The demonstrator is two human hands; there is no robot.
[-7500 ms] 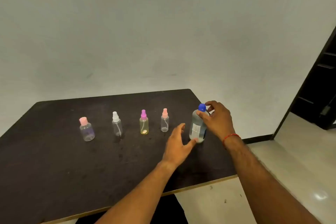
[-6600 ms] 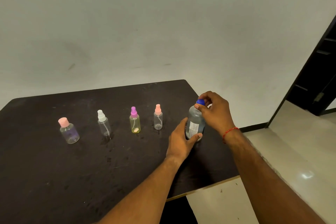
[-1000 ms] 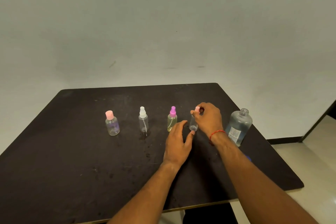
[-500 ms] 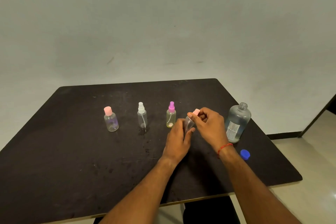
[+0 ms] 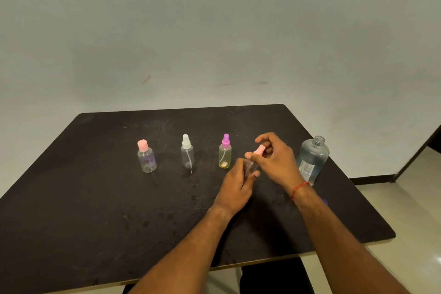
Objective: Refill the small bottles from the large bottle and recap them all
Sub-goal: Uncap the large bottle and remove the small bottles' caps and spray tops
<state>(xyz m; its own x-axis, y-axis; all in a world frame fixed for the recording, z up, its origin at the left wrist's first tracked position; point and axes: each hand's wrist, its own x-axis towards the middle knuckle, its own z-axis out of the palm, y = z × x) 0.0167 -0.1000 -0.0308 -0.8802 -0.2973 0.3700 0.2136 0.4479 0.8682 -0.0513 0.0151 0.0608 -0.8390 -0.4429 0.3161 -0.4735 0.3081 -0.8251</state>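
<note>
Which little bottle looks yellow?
The spray bottle with the purple top, third from the left. Its body looks yellowish; the pink-capped bottle and the white-topped spray bottle beside it do not.

- Large bottle [image 5: 312, 160]: upright on the table [image 5: 95, 222], near its right edge.
- Held bottle [image 5: 251, 166]: just left of the large bottle, tilted, between left hand [image 5: 235, 188] and right hand [image 5: 276, 162].
- Further left, in a row: near bottle [image 5: 225, 154], middle bottle [image 5: 187, 154], far bottle [image 5: 146, 156].
- Cap [image 5: 325, 201]: before the large bottle, partly hidden.
</note>
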